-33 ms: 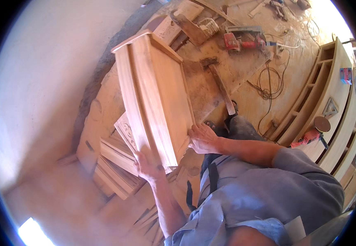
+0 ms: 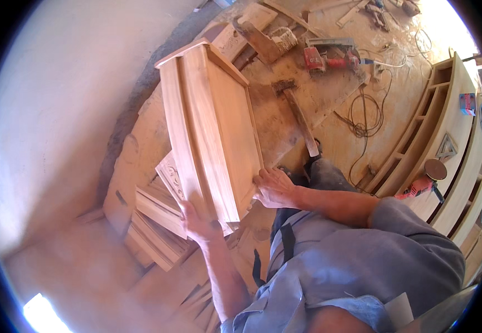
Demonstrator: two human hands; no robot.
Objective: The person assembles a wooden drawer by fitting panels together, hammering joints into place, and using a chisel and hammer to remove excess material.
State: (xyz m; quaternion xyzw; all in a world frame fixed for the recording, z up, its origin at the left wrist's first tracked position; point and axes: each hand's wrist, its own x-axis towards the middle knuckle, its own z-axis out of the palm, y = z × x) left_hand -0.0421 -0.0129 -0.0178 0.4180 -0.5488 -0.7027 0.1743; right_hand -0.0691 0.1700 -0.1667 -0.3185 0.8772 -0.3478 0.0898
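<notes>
A pale wooden drawer-like piece (image 2: 232, 122) stands tilted in front of me, with a grooved moulding down its left face and a lip across its far end. My left hand (image 2: 201, 223) grips its near left corner, thumb up against the face and the other fingers hidden. On the right edge near the same end, my right hand (image 2: 275, 187) has its fingers curled over the rim. Beside my left hand, a carved panel (image 2: 170, 175) and stacked moulded wooden pieces (image 2: 160, 227) lie partly behind the piece.
A hammer (image 2: 299, 116) lies right of the piece, with a red power saw (image 2: 332, 58) beyond. A cord (image 2: 366, 114) coils on the floor. At right, a long wooden frame (image 2: 413, 147) and boards carry a red sander (image 2: 418, 186). A wall (image 2: 69, 100) rises at left.
The far end of the wooden piece has shifted slightly to the right. Both hands keep their hold in nearly the same place.
</notes>
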